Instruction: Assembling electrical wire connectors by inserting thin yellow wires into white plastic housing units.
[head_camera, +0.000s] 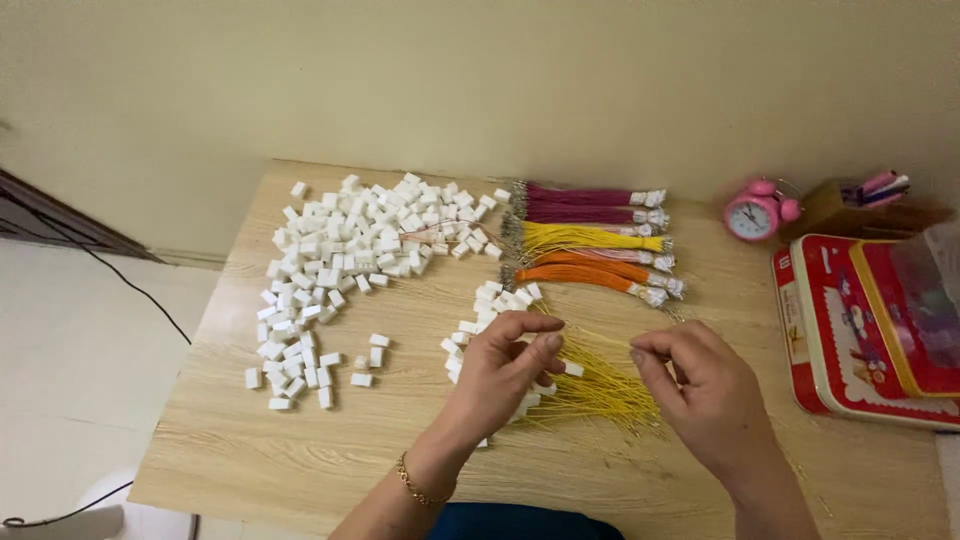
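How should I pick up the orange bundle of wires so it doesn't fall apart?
Pinch the orange bundle of thin wires around its middle, coming from above. It lies flat on the light wooden table, left to right, tied at its left end with white connectors at its right end, so a mid-length grip probably keeps the strands together and balanced.

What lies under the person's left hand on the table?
Under the left hand lie small white plastic blocks and loose yellow wires on the wooden table. The hand covers whatever its fingertips pinch.
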